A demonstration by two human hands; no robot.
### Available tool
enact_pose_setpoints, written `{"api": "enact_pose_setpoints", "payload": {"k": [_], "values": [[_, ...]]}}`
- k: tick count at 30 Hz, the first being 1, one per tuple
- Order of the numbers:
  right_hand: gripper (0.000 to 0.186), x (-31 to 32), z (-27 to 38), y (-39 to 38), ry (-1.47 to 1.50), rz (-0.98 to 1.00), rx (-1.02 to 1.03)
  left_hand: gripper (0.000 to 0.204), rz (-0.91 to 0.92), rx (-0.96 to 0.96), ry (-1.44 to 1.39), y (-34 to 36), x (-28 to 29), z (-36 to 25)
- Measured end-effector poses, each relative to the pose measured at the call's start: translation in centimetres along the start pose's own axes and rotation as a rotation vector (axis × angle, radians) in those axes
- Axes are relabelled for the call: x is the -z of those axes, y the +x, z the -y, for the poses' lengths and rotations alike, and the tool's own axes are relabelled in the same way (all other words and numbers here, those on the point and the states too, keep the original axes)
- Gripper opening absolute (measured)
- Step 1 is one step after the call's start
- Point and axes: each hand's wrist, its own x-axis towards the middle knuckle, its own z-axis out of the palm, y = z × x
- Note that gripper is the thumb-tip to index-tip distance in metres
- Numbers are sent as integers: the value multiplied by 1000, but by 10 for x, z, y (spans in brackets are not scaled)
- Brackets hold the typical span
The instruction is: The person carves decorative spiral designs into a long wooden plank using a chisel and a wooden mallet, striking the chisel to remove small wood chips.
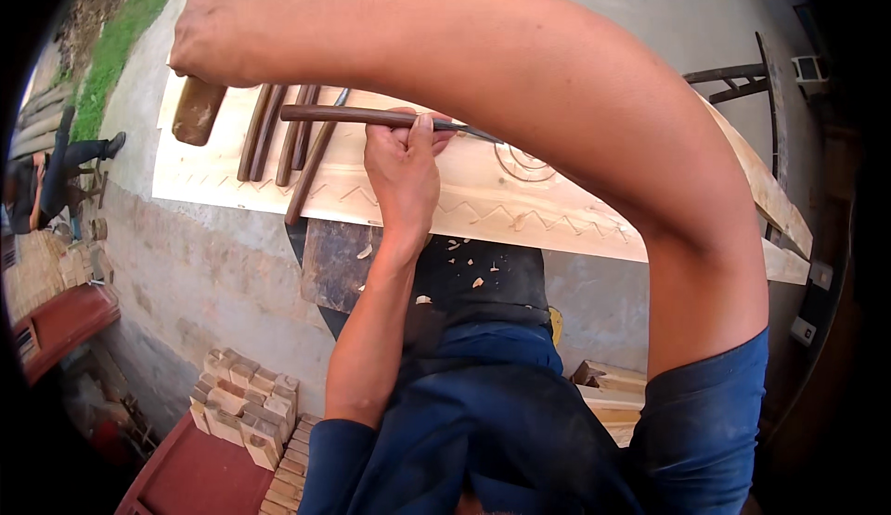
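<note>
My left hand (404, 162) grips a wooden-handled carving chisel (334, 115), its metal end pointing right onto a pale board (557, 232) beside carved concentric curves (529, 167); the tip is partly behind my right forearm. My right hand (218, 28) is raised at the upper left, closed around a wooden mallet (197, 114), its arm arching over the board. Several other dark-handled tools (258, 135) lie on the board left of my left hand. A carved zigzag line runs along the near edge.
Below the board is a dark support (339, 269) with wood shavings. Small wooden blocks (241, 404) sit by a red surface (200, 473) at lower left. Another person's leg (79, 153) shows at far left. A dark frame (766, 88) stands at upper right.
</note>
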Motion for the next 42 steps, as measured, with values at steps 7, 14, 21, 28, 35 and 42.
{"api": "enact_pose_setpoints", "payload": {"k": [7,14,21,28,35,42], "values": [[17,-8,-7,-16,243,-225,-151,29,-54,43,-113,-2,-6,3],[29,24,-5,-48,254,-128,-103,16,30,-175,-186,-26,-13,-8],[33,41,12,-190,973,-364,-772,20,-78,-60,-275,-60,14,-22],[57,8,14,-218,1124,-280,-989,22,-149,-17,-326,-79,12,0],[52,13,11,-191,974,-271,-784,21,-108,-18,-303,-77,6,4],[28,51,4,-156,900,-218,-529,21,-137,-36,-314,-76,9,8]]}}
